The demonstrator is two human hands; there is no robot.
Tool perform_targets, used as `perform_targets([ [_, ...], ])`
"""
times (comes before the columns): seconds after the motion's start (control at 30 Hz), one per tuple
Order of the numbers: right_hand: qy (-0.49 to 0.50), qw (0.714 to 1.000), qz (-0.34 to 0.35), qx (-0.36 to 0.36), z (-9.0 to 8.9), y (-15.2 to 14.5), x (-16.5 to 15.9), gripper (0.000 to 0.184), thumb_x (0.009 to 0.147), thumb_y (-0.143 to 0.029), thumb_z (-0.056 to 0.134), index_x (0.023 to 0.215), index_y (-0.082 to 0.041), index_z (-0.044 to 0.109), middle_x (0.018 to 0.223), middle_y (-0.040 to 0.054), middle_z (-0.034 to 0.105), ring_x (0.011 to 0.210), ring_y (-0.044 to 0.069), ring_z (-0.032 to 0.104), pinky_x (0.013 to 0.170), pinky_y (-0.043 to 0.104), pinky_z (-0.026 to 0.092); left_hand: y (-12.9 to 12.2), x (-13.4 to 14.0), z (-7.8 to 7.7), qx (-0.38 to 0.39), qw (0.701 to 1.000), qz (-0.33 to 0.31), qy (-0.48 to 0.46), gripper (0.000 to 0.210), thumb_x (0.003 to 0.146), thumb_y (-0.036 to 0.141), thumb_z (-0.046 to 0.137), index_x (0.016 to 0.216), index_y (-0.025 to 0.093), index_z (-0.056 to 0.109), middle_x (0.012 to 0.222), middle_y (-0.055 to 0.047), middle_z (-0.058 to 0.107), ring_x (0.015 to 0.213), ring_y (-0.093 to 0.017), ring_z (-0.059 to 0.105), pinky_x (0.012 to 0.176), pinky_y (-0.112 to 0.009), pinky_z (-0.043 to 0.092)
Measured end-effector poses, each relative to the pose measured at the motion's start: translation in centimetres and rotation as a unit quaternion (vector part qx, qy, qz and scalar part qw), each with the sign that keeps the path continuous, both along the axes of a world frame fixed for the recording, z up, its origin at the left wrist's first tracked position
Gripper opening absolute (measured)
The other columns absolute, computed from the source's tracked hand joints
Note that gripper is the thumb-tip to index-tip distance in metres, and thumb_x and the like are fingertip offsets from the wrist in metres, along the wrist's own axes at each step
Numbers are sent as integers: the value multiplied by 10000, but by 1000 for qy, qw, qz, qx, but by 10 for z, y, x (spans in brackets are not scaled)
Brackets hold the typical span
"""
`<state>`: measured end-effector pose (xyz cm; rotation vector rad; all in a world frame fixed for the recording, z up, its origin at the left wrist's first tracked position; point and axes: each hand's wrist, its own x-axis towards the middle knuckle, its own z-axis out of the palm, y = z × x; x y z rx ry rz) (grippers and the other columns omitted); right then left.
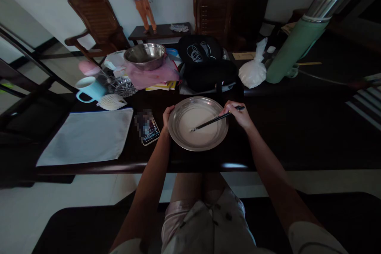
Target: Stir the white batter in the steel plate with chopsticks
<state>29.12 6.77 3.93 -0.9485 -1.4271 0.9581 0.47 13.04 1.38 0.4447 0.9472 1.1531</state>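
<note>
In front of me on the dark table stands a wide metal bowl (177,137) holding a pale, milky liquid (199,121). My left hand (167,118) grips the bowl's left rim, its fingers partly hidden behind the edge. Closed around dark chopsticks (214,120), my right hand (238,113) is at the bowl's right side. The chopsticks slant down to the left, and their tips, with some whitish stuff on them, are at the liquid. Just left of my left hand lies a phone (151,131) with a lit screen.
A grey-white cloth pouch (89,137) and a light blue mug (89,88) are at the left. Behind the bowl sit a black bag (208,73) and another metal bowl (145,60) on pink cloth. A tied bag of white powder (252,72) stands beside a tall green thermos (297,49).
</note>
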Motion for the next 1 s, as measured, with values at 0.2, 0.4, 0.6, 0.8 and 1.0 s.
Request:
perform_targets([
  [0.2,49,996,-78,15,0,1,6,439,874,-530,604,576,-209,630,579,14,683,585,167,669,639,308,505,2,1,-3,-4,1000,5,9,177,753,305,562,777,188,692,594,-1,668,690,-213,666,694,-318,523],
  [0.4,11,1000,-4,-4,0,-1,3,412,863,-529,619,603,-212,650,609,17,695,632,179,685,671,316,518,0,2,2,11,1000,2,4,169,750,298,568,730,186,694,582,4,670,634,-190,655,655,-293,526],
  [0.6,49,996,-72,4,-2,1,8,421,870,-523,613,586,-213,632,589,4,690,591,160,672,651,300,511,-1,2,1,18,1000,-5,-2,187,765,296,566,750,173,707,623,-5,685,676,-195,674,722,-301,534],
  [0.8,28,1000,-8,-6,0,-1,5,413,864,-526,620,597,-213,651,595,6,690,610,163,675,674,300,515,-2,3,6,-8,1000,4,7,157,756,308,597,708,190,689,579,2,659,665,-206,670,680,-306,533],
  [1.0,44,996,-78,-7,-1,2,8,410,856,-533,627,598,-214,644,608,9,704,611,169,678,671,305,513,-6,5,10,-9,1000,14,8,177,774,301,583,725,178,699,585,5,672,588,-177,642,634,-283,523],
])
